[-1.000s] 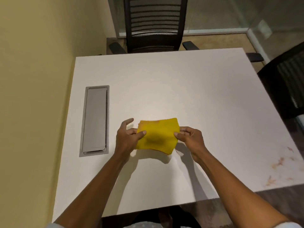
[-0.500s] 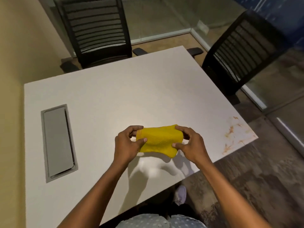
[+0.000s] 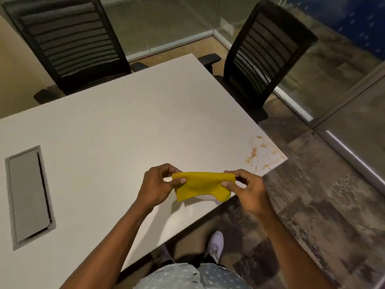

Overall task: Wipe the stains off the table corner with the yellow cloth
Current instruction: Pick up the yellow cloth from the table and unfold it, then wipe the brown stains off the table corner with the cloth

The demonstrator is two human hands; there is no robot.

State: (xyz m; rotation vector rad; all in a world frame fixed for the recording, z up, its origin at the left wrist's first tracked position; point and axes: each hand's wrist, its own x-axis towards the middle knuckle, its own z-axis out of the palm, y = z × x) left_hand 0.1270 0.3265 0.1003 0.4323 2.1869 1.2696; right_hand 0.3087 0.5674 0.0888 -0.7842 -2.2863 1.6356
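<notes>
A: Currently, where is the yellow cloth, and how does it run?
B: It is held up over the near edge of the worktop, long axis left to right, lower edge hanging loose.
A: Grip state?
B: The left hand pinches the left end; the right hand pinches the right end.
A: Stains?
B: Orange-brown stains mark the right corner, apart from the cloth.
A: Anything obscured?
B: The cloth's far face. The recessed grey box at the left has its lid closed, so its contents are hidden.
</notes>
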